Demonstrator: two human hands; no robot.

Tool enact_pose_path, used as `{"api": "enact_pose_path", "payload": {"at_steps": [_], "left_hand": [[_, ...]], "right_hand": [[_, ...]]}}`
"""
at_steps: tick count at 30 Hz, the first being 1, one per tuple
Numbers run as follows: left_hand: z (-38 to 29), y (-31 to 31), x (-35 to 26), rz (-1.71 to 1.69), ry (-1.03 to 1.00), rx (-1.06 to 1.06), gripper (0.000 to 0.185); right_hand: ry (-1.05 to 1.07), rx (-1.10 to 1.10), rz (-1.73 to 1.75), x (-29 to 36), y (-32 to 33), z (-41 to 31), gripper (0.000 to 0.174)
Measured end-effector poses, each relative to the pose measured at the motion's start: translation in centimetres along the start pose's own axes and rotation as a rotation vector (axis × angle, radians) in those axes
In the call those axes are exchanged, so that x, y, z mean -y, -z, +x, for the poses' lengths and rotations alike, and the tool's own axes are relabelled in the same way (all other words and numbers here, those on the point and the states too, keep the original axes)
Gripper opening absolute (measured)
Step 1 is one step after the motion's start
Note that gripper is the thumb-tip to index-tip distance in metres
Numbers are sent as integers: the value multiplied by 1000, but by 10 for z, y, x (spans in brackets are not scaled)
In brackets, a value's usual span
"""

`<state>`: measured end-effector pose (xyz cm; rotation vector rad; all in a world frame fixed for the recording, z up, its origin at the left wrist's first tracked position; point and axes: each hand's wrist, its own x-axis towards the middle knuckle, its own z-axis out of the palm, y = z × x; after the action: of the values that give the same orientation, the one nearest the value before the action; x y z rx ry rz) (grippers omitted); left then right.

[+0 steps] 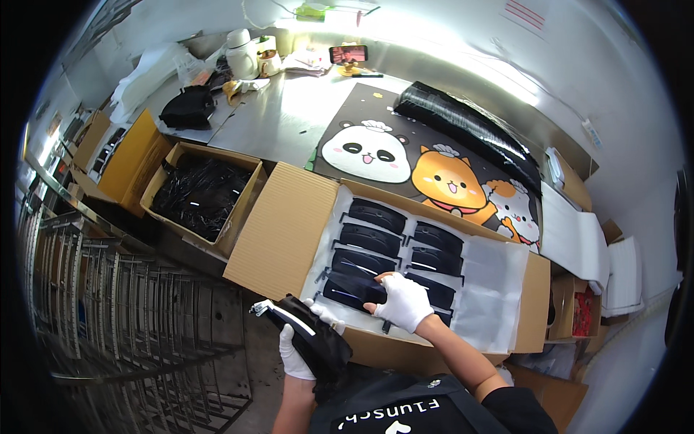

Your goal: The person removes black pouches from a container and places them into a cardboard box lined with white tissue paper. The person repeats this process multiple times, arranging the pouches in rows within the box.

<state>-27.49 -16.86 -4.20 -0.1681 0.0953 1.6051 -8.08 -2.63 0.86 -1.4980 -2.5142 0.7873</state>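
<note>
My left hand [297, 355], in a white glove with bare fingertips hidden, grips a glossy black curved part [290, 314] with a metal fitting at its end and dark plastic film about it. It is at the near left corner of an open cardboard box [290, 228]. Over the box, my right hand [404, 302] wears a white glove with thumb and finger tips bare. Those tips pinch the right end of a black curved panel [352, 290] at the near left of the box. Similar black panels [371, 240] lie in two columns on white foam sheet [490, 287].
Left stands a carton [145, 209] of crumpled black film. A cartoon mat [347, 116] covers part of the metal bench [260, 125], with a black film roll [466, 125] on it. Behind are a phone [348, 54] and a white jug [241, 57]. Metal racks [97, 293] stand lower left.
</note>
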Motion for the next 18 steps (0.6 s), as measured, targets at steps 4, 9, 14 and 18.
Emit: {"api": "enact_pose_path", "payload": {"at_steps": [4, 9, 14, 18], "left_hand": [[6, -14, 25, 26, 50, -16, 67], [45, 0, 72, 377, 148, -46, 68], [65, 13, 127, 268, 298, 62, 69], [81, 22, 171, 146, 407, 64, 63]], "right_hand": [[-53, 100, 671, -9, 8, -9, 65], [9, 179, 348, -7, 23, -41, 61], [-58, 93, 309, -57, 51, -70, 59], [-129, 119, 387, -134, 67, -89, 60]]}}
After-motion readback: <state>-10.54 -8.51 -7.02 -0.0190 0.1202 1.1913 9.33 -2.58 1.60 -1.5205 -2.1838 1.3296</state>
